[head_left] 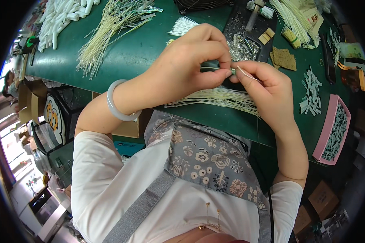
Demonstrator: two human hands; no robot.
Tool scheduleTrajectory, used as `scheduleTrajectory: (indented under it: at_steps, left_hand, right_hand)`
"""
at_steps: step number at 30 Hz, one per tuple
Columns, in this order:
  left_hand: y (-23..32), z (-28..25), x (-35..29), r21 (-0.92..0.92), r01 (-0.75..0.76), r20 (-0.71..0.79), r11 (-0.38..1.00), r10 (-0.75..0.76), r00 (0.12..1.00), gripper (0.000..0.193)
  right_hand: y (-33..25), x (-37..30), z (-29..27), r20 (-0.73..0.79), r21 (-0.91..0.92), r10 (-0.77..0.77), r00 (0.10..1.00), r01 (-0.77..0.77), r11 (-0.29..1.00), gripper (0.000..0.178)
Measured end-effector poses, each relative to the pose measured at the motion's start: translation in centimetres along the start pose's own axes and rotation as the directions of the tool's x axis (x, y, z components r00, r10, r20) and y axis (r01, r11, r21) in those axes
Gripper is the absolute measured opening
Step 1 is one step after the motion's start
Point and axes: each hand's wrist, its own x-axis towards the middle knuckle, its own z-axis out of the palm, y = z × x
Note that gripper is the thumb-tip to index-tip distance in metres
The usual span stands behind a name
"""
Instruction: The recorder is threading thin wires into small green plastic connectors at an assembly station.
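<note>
Over the near part of the green table my two hands meet. My left hand (190, 60) pinches a tiny green circuit board (232, 71) with thumb and forefinger. From the other side my right hand (271, 87) pinches a thin white wire (247, 75) close to the board's end. Whether the wire touches the board is too small to tell. Another pale wire (209, 68) runs under my left fingers. Just below the hands, a bundle of thin white wires (219, 97) lies along the table's front edge.
A soldering iron (253, 18) stands beyond my hands among silvery solder scraps (241, 45). Brown sponge pieces (284, 58), loose small strips (311, 93) and a pink tray (326, 123) of small green pieces lie right. White tubes (65, 20) and wires with boards (105, 36) lie left.
</note>
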Motion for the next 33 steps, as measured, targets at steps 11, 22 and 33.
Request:
scheduleTrajectory:
  at_steps: [11,22,33]
  left_hand:
    - [0.6,-0.3,0.8,-0.095,0.358,0.248,0.929,-0.326,0.912,0.008]
    - [0.0,0.1,1.6,-0.272,0.607,0.301,0.746,-0.534,0.79,0.011]
    - [-1.6,1.0,2.0,-0.354,0.654,0.289,0.668,-0.587,0.756,0.01]
  right_hand:
    - [-0.6,0.2,-0.3,0.001,0.076,0.079,0.997,-0.078,0.994,0.018]
    - [-0.5,0.0,-1.0,-0.072,0.289,-0.01,0.997,0.031,0.957,0.01]
    - [-0.1,0.2,-1.4,-0.179,-0.206,-0.274,0.945,0.236,0.95,0.005]
